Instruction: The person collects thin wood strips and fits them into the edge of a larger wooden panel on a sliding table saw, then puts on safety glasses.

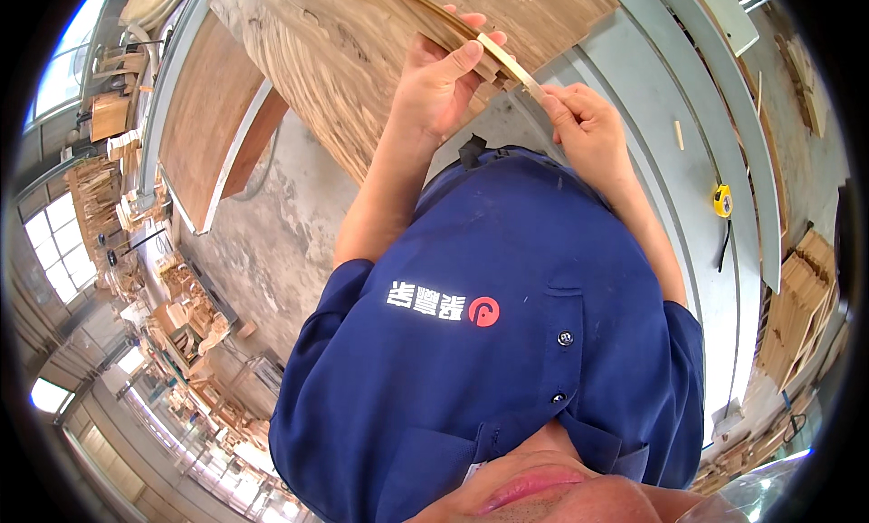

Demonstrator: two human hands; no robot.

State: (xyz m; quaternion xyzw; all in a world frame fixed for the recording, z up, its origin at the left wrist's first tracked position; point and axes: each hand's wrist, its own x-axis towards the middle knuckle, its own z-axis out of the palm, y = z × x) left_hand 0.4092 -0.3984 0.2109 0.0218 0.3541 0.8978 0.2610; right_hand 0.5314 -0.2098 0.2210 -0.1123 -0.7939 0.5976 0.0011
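Wooden strips (pixel 471 36) are clasped at their edge by left-hand fingers (pixel 460 60), right-hand fingers (pixel 563 102) pinching one strip's end.

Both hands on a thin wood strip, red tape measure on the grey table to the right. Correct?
Not quite. In the head view the tape measure is yellow, not red. The rest holds: left hand and right hand both hold the thin wood strip, and the tape measure lies on the grey table to the right.

Wood strip (pixel 507 63) far end hidden behind left hand (pixel 439 84) (palm side unseen); veneer stack (pixel 362 43) cut by top edge
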